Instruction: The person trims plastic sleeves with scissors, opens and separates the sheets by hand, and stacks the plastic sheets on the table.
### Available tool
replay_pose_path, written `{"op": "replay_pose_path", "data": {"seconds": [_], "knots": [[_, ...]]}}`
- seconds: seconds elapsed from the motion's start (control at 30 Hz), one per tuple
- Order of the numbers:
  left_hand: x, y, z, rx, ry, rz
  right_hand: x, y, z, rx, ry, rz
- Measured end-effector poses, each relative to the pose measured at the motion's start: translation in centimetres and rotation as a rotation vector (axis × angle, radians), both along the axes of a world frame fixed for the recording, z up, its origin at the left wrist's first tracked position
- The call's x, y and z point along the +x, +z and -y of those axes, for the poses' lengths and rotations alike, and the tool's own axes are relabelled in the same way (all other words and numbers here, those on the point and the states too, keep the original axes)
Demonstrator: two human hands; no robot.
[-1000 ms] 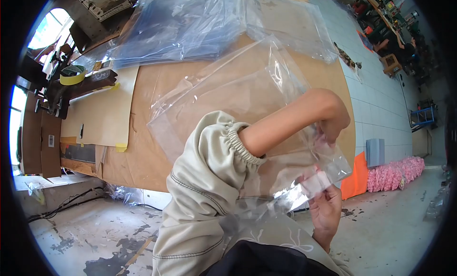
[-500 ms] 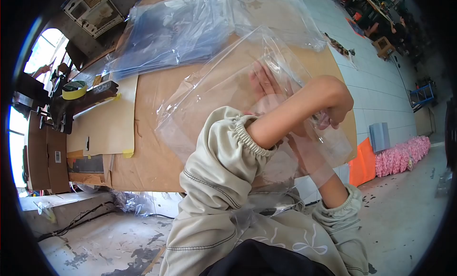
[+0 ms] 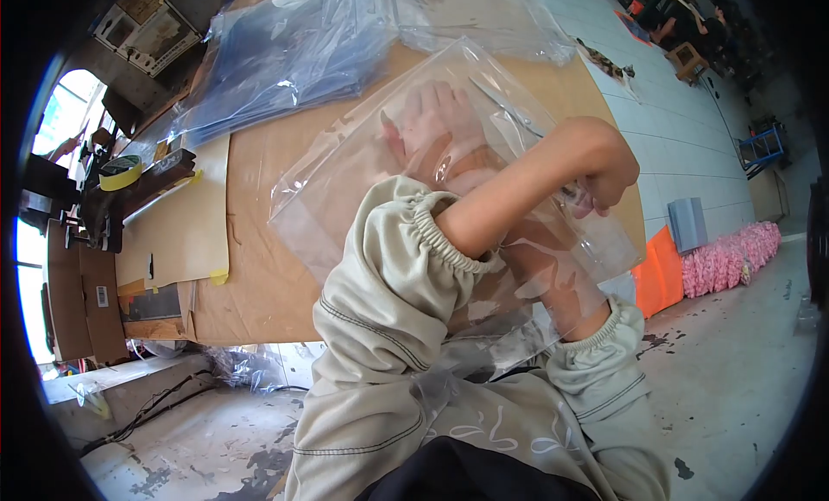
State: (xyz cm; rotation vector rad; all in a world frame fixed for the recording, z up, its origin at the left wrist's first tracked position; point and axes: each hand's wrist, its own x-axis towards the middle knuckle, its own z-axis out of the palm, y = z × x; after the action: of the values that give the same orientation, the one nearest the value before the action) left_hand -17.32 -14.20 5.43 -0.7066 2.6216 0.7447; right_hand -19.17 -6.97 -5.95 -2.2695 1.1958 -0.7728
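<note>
A clear plastic bag lies slanted over the brown-covered table in front of me. My left hand reaches across to the right with its fingers curled closed on the right edge of the bag. Crossing under my left forearm, my right hand shows through the clear plastic, spread flat with its fingers stretched towards the far corner. Whether it is inside the bag or beneath it I cannot tell. Both forearms wear pale elastic-cuffed sleeves.
Stacked clear plastic sheets cover the table's far side. At the left are a yellow tape roll and a cardboard box. Pink bundles and an orange sheet lie on the floor at right; a cat lies farther back.
My right hand has moved left and slightly up under the plastic, its fingers spreading flat. The left hand keeps its closed hold at the bag's right edge. The view has shifted slightly.
</note>
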Motion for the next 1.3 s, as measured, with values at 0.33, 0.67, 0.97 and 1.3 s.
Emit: {"op": "replay_pose_path", "data": {"seconds": [0.33,0.67,0.97,1.3], "knots": [[-0.9,-5.6,2.1,0.168,-0.045,-0.116,3.3,-0.8,2.5,-0.091,-0.074,-0.035],[1.2,-3.1,1.3,0.082,0.144,-0.181,3.2,-0.2,2.4,-0.102,-0.060,-0.028],[17.4,-2.1,5.4,-0.345,0.554,-0.497,4.1,-0.2,3.1,-0.114,-0.103,-0.033],[17.9,-4.4,4.5,-0.099,0.638,-0.705,6.4,-0.4,4.3,-0.238,-0.146,-0.025]]}}
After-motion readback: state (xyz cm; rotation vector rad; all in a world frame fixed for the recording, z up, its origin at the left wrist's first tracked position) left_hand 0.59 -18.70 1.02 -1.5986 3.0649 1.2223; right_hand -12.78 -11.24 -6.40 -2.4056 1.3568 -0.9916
